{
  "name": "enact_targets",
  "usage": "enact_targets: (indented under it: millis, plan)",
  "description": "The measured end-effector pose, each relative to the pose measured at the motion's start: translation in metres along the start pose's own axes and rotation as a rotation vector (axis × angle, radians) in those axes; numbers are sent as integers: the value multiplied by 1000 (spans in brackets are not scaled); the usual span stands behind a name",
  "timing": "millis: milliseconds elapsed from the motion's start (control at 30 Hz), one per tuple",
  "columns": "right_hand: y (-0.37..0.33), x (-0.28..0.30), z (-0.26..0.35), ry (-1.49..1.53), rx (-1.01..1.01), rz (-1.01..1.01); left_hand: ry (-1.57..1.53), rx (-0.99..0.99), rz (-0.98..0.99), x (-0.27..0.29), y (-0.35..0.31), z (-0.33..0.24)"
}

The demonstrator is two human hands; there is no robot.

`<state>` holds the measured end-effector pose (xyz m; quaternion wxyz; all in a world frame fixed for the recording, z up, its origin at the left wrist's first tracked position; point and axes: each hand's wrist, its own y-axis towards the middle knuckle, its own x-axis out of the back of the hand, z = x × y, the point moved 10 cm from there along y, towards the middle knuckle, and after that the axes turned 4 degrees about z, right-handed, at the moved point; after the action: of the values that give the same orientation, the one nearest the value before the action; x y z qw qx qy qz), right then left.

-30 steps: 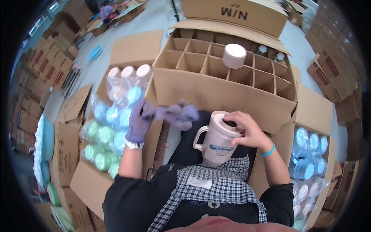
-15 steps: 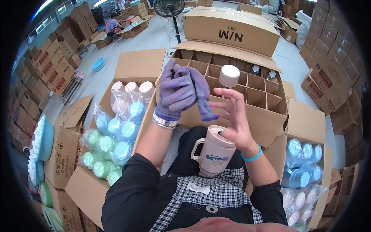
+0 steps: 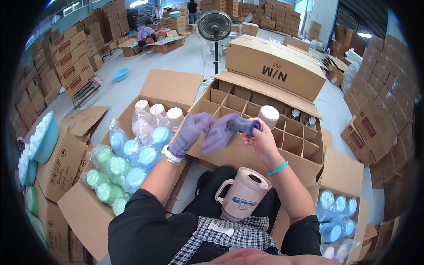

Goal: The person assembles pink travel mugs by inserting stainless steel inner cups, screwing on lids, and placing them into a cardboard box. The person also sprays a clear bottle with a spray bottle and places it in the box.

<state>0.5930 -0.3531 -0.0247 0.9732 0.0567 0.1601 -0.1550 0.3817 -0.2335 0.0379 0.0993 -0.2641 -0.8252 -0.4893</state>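
Observation:
My left hand [image 3: 191,132], in a purple work glove, has its fingers curled beside a loose purple glove [image 3: 226,129]. Whether anything is inside those fingers is hidden. The thumb and fingers of my bare right hand [image 3: 261,139] pinch the loose glove's cuff, and its finger end hangs to the left, smeared by motion. On my lap, tilted, rests a beige handled tumbler [image 3: 242,194] with a lid and a blue printed picture. Just beyond my right hand, a pale-capped tumbler [image 3: 268,115] stands in a divided carton [image 3: 265,152].
Left of me, an open carton [image 3: 86,207] holds bagged green, blue and pale tumblers. Another carton [image 3: 344,179] with bagged tumblers sits at my right. A long closed box [image 3: 276,62] and a fan [image 3: 215,26] stand ahead. Far off, a person [image 3: 145,33] works among cartons.
My right hand has gone from spread fingers to pinching the loose glove's cuff. The glove now stretches between my hands instead of lying over the left one. The view has tilted up.

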Motion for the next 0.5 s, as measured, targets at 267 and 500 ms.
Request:
enact_targets:
  millis: [267, 500]
  plan:
    - [29, -97, -80, -696, 158, 290, -25, 553, 318, -21, -80, 20]
    - [3, -144, -52, -1193, 350, 316, -1028, 1039, 167, -38, -157, 65]
